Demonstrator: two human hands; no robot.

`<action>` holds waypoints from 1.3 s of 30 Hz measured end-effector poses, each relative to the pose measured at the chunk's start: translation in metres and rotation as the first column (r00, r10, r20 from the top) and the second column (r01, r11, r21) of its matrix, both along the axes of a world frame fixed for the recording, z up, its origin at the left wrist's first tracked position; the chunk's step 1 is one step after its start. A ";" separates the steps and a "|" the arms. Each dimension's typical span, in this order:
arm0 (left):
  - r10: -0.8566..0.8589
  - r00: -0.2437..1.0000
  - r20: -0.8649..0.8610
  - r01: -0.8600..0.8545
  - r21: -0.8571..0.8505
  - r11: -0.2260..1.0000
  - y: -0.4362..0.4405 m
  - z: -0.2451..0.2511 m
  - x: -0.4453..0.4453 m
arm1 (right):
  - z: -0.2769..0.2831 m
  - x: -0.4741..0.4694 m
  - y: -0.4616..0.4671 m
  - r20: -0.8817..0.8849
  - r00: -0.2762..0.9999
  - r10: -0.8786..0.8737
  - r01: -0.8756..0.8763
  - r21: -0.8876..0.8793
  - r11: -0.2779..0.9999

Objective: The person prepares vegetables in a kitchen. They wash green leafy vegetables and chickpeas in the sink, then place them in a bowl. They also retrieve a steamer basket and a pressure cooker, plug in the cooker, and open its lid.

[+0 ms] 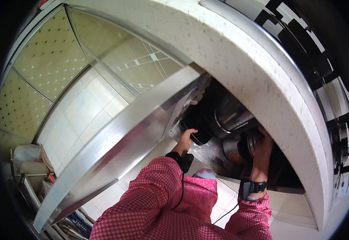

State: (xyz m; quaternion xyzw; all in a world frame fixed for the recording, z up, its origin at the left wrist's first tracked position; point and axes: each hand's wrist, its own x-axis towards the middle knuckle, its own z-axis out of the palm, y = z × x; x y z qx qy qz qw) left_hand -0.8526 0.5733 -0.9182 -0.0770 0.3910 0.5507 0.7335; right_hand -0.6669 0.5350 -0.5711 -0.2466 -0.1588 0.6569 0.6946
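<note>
A black appliance [233,117] with a silver band and printed writing lies on its side inside an open, dark cabinet under the counter. My left hand [187,136] grips the rounded black end piece [200,136] at its near left. Deep in the cabinet, my right hand [264,142] is at the right of the appliance, partly covered by the counter edge and shadow; its fingers are hidden. Just below the appliance stand a metal pot [231,146] and some dark items that are hard to make out.
The speckled stone counter [222,39] curves over the cabinet. At left, its metal-edged door [117,123] stands open. Beyond it are patterned glass panels [48,54] and a tiled floor [90,93]. Bags and bins [29,162] stand at the lower left. Cables hang from both wrist straps.
</note>
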 end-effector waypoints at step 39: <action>0.232 0.912 -0.338 -0.283 -0.107 0.953 -0.225 -0.035 -0.013 | -0.177 0.101 -0.037 0.473 0.759 0.447 -0.242 -0.433 0.868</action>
